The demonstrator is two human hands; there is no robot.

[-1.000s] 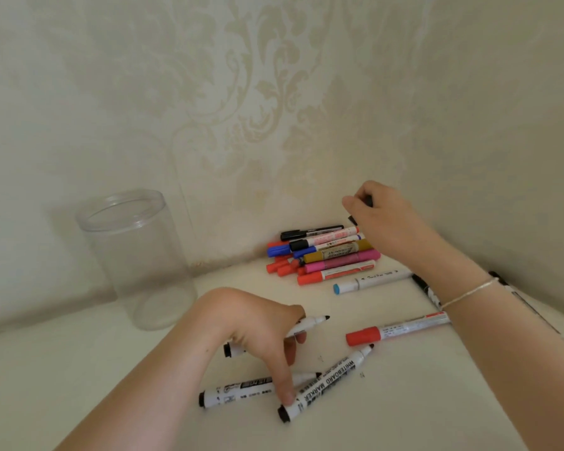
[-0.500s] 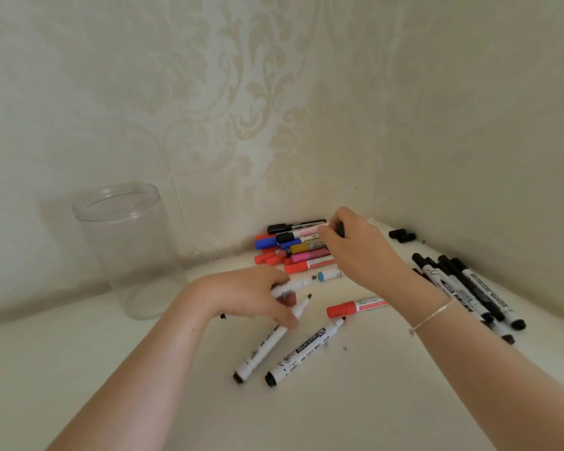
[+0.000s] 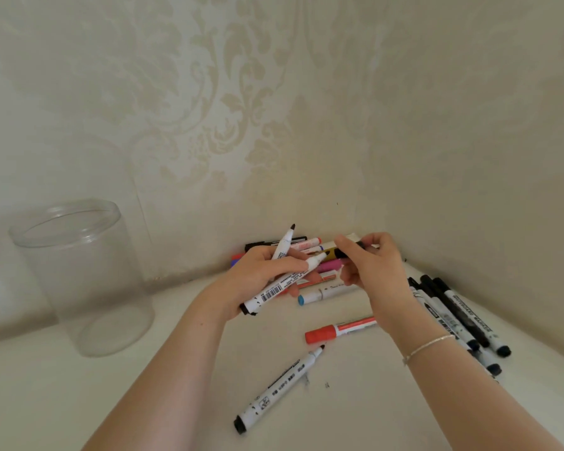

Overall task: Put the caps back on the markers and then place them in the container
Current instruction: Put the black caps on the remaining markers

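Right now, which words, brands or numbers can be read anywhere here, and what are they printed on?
Nothing reads clearly enough to quote.
On the barcode marker in the left hand: a barcode and small print, too small to read.
On the uncapped marker lying on the table: label blurred.
On the black-capped markers at the right: capital lettering, too blurred.
On the blue-capped marker: cursive print, unreadable.
On the red-capped marker: too small.

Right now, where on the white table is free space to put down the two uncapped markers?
Free: the white table between the clear plastic container and the loose uncapped white marker. Crowded: the corner pile of coloured markers and the black-capped markers at right.
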